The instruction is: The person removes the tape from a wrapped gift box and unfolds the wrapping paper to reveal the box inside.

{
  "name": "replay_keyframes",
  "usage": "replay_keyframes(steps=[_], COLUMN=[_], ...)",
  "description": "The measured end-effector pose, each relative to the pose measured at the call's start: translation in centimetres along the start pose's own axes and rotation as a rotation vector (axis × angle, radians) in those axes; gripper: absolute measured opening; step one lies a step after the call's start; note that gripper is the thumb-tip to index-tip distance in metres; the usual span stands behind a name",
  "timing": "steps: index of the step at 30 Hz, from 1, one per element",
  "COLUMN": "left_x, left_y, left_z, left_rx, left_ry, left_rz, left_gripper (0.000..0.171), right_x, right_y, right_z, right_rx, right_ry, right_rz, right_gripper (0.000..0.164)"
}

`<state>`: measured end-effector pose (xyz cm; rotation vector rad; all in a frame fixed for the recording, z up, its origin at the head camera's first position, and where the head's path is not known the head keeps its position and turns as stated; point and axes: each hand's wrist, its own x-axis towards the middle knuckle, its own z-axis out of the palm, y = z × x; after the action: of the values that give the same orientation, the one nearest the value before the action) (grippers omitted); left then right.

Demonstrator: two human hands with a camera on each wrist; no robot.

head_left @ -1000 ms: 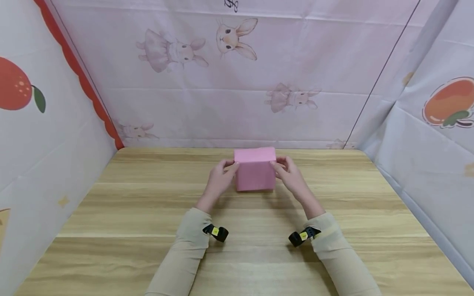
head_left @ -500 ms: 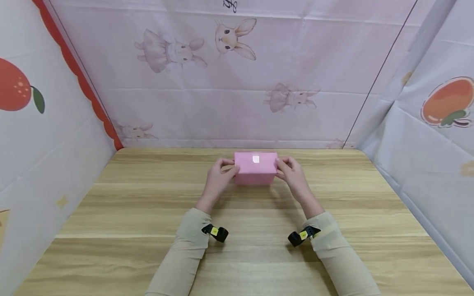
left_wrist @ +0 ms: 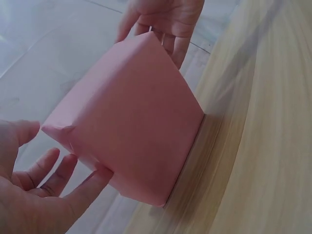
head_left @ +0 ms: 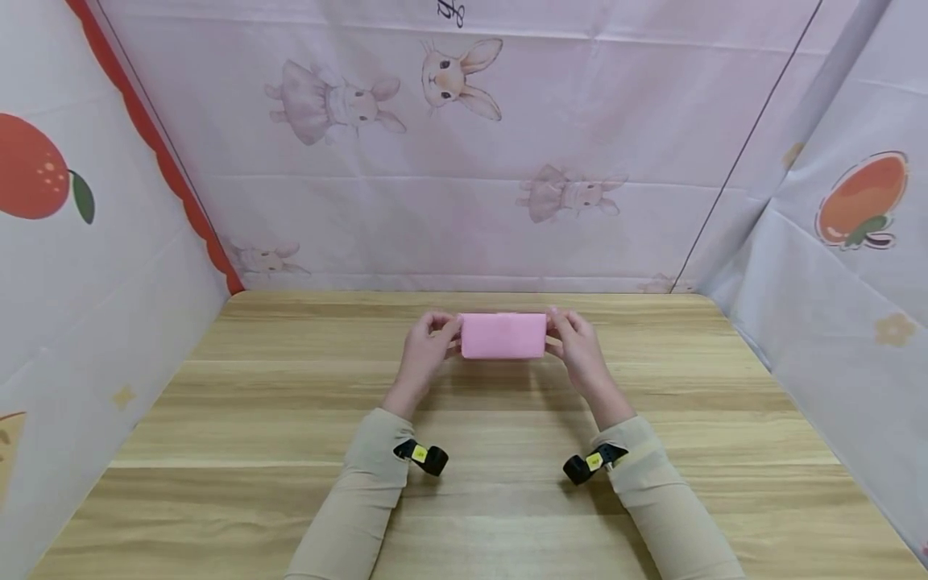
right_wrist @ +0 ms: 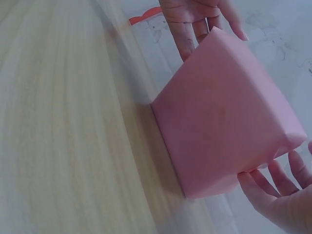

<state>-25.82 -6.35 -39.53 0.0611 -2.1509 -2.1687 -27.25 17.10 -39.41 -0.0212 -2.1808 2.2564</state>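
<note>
A plain pink box [head_left: 503,337] is on the wooden table between my two hands, close to the back edge. Its large flat face [left_wrist: 141,117] fills the middle of the left wrist view, the lower edge right at the tabletop. At the box's left end my left hand [head_left: 426,350] touches with nearly straight fingertips; the thumb stands off the corner. My right hand [head_left: 580,354] mirrors it at the right end, with extended fingers [right_wrist: 256,187] against the side and its thumb apart from the box. The box's far side is hidden in the head view.
Wooden tabletop [head_left: 500,483] spreads around the box. A pink cloth backdrop [head_left: 449,209] with rabbit prints rises behind the table, with white fruit-print cloths [head_left: 819,306] at the sides. Each sleeve carries a black wrist camera [head_left: 432,460].
The pink box has turned over toward me, so a shorter, lighter face now shows in the head view. My hands have stayed at its ends, their thumbs moving off the front face.
</note>
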Motion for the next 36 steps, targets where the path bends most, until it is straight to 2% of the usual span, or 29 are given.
replay_keyframes(steps=[10, 16, 24, 31, 36], left_x=[0.08, 0.27, 0.12, 0.00, -0.03], left_y=[-0.20, -0.06, 0.09, 0.18, 0.30], left_z=[-0.08, 0.00, -0.28, -0.37, -0.29], left_rx=[-0.024, -0.015, -0.021, -0.024, -0.032], left_ry=[-0.002, -0.008, -0.059, -0.089, -0.104], left_rz=[-0.100, -0.167, -0.168, -0.196, -0.202], left_gripper=[0.035, 0.042, 0.040, 0.038, 0.037], right_x=[0.08, 0.19, 0.12, -0.22, -0.32], right_y=[0.31, 0.41, 0.20, 0.06, 0.06], right_z=[0.41, 0.44, 0.32, -0.11, -0.08], right_rx=[0.001, -0.008, 0.001, 0.029, 0.014], right_ry=[0.053, 0.045, 0.016, -0.030, -0.048], right_rz=[0.050, 0.099, 0.126, 0.127, 0.124], right_gripper=[0.015, 0.015, 0.020, 0.013, 0.020])
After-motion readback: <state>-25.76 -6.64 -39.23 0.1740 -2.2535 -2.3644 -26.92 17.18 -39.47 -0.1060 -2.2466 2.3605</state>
